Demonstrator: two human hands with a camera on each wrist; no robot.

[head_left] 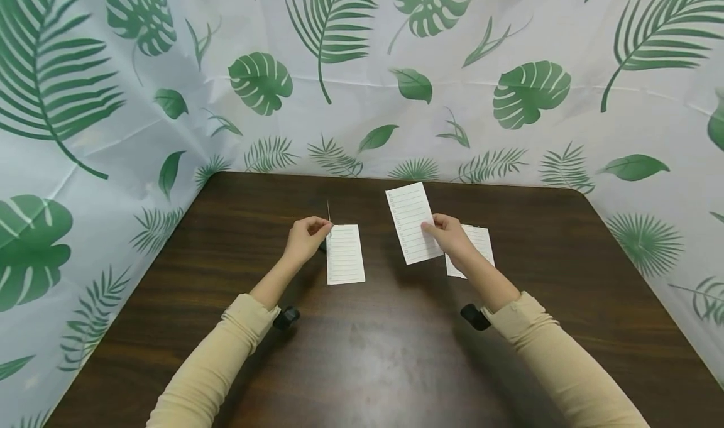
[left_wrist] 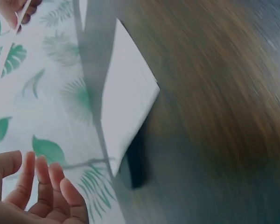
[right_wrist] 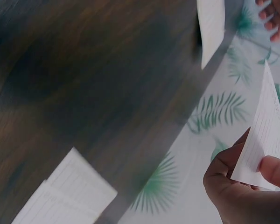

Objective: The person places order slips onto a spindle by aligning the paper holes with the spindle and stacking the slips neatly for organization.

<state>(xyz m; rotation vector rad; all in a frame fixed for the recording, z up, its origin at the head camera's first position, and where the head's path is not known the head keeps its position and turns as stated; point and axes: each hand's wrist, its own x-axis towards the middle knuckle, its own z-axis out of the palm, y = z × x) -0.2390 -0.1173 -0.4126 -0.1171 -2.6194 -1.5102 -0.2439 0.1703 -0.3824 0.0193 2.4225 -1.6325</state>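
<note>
A thin upright metal spike [head_left: 329, 210] rises at the left edge of a lined white card [head_left: 346, 255], and its dark base [left_wrist: 134, 163] shows under the paper in the left wrist view. My left hand [head_left: 307, 236] has its thumb and index fingertips together at the spike, pinching it above the paper; the other fingers are extended. My right hand [head_left: 450, 233] grips another lined white card [head_left: 413, 222], thumb on its face and fingers behind, tilted and raised off the table. Below that hand lie more lined cards [head_left: 477, 249], overlapping loosely and partly hidden by the wrist.
The dark wooden table [head_left: 373, 365] ends at a white curtain [head_left: 362, 114] printed with green leaves, which stands behind it and along the sides. Black wrist devices [head_left: 286, 318] sit under both sleeves.
</note>
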